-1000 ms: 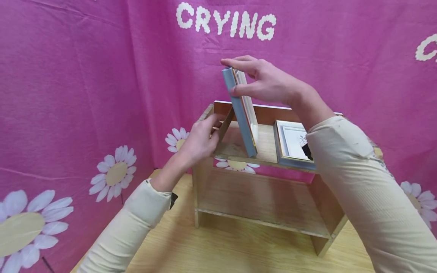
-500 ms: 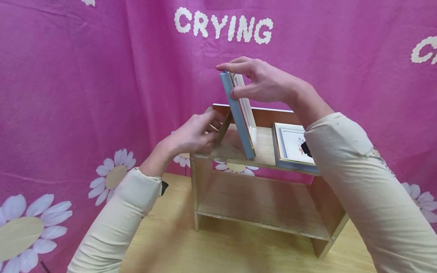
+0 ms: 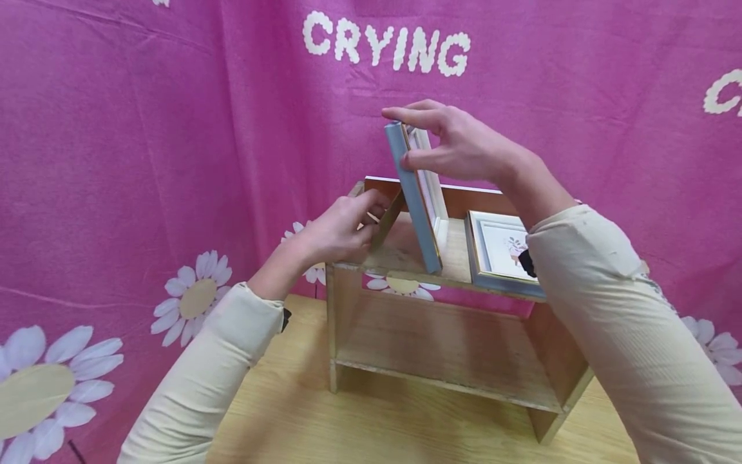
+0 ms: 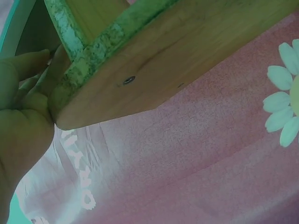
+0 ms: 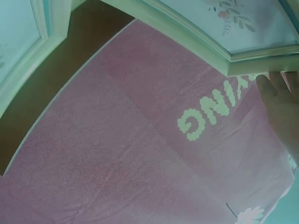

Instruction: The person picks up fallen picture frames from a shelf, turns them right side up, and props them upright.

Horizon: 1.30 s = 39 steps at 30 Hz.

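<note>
A blue-sided picture frame (image 3: 414,196) stands tilted on the top of a small wooden shelf (image 3: 458,254), its brown easel leg (image 3: 389,219) swung out behind it. My right hand (image 3: 464,143) holds the frame's upper end, thumb on the blue side and fingers over the top. In the right wrist view, the fingertips lie along the moulding beside the floral picture (image 5: 236,23). My left hand (image 3: 342,227) has its fingers curled at the leg; in the left wrist view it is beside the shelf's side panel (image 4: 140,84), fingertips partly hidden.
Flat on the shelf top, to the right, lies a second frame (image 3: 501,245) with a plant picture, partly covered by the right sleeve. A low brown back board (image 3: 464,200) edges the top. Pink fabric (image 3: 174,129) with daisies hangs behind and to the left.
The left wrist has dropped and swung left, the fingers staying by the leg. The tilted frame has shifted slightly right with the right hand still on its top.
</note>
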### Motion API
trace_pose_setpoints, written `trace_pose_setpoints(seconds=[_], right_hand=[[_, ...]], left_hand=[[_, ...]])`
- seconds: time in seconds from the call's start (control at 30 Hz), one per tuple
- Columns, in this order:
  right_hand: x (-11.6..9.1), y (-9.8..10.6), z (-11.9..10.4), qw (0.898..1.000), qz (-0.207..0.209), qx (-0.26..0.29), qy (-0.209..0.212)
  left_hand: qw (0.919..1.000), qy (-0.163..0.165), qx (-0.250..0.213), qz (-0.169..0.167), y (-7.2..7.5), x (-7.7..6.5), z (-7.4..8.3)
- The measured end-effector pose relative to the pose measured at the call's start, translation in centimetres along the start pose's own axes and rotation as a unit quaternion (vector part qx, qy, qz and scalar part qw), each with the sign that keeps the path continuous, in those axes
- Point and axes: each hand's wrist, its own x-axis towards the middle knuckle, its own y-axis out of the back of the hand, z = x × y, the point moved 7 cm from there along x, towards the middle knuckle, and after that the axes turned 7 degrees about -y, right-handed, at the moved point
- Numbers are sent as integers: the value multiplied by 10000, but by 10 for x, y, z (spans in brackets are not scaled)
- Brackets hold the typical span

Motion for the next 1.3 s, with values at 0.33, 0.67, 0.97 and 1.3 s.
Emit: trace_pose_setpoints(seconds=[0.33,0.67,0.97,1.3], right_hand=[[3,-6,7,9977,333,564,166],[4,0,11,9965,767,340,20],[9,-3,12,9954,900,321,-68],[12,-3,12,9939,1078,146,-175]], left_hand=[[9969,83,726,307,0,2,0],[9718,1023,1749,1207,-11,9,0],[9631,1375,1450,1804,-12,4,-6],[9594,1650,1349,1845,-15,7,-10]])
